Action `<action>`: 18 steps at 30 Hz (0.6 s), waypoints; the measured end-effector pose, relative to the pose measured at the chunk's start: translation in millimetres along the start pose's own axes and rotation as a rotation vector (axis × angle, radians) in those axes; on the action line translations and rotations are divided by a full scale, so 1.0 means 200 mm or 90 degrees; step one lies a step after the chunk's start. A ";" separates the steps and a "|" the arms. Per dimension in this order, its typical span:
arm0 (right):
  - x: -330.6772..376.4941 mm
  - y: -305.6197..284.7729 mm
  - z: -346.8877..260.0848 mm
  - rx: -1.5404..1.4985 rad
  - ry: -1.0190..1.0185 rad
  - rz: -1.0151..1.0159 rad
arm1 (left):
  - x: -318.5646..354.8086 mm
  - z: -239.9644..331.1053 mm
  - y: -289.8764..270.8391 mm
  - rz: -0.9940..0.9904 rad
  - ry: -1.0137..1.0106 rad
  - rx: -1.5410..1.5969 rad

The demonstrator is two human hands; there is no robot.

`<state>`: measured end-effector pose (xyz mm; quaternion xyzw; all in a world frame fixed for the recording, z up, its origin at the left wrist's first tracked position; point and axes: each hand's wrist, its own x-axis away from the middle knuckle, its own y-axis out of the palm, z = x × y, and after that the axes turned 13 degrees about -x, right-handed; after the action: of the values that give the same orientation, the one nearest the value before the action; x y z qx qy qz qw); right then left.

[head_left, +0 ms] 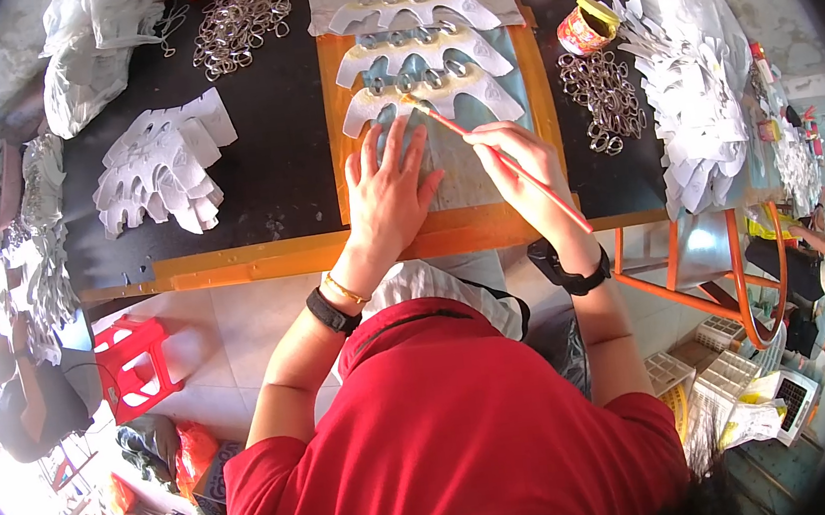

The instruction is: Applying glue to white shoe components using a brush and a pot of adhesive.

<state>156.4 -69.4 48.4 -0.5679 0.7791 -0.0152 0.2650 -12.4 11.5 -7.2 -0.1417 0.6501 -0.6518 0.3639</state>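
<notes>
A thin red-handled paintbrush [512, 169] is gripped in my right hand [519, 158], its yellowish tip touching the nearest of three white curved pieces [476, 100]. My left hand [391, 187] lies with fingers spread, the fingertips resting at the lower edge of that same piece. Metal rings [405, 82] sit in a row along its upper edge, with yellowish smears around them. Behind it are two similar white pieces, the middle one [381, 55] and the far one [467, 8], each with rings along the top.
Left on the black table [292, 160] lies a stack of white cut pieces [166, 163], with a heap of metal rings [247, 21] farther back. At right are more rings [603, 102], a red-and-yellow tub [588, 26] and a large white pile [688, 108]. A red stool [137, 362] stands lower left.
</notes>
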 end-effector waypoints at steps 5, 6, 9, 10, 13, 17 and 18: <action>0.00 -0.05 0.01 0.012 0.011 -0.003 | 0.00 0.00 0.01 0.008 -0.002 -0.002; 0.00 -0.07 0.02 0.008 0.052 -0.016 | 0.00 0.00 0.01 0.009 -0.003 -0.002; 0.01 -0.11 0.07 -0.085 0.135 0.006 | 0.00 0.00 0.01 0.005 -0.005 0.000; 0.01 -0.12 0.08 -0.175 0.178 0.043 | 0.00 -0.01 0.01 0.008 -0.002 0.006; 0.00 -0.24 0.12 -0.352 0.279 0.131 | 0.00 -0.01 0.00 0.011 0.000 0.011; 0.00 -0.31 0.15 -0.513 0.261 0.226 | 0.00 0.00 0.01 0.013 -0.004 0.008; 0.00 -0.30 0.13 -0.517 0.234 0.217 | 0.00 -0.01 0.00 0.013 -0.005 0.006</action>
<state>221.3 -83.4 45.6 -0.4773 0.8382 0.2340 -0.1217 -13.1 12.6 -8.3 -0.1358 0.6468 -0.6507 0.3739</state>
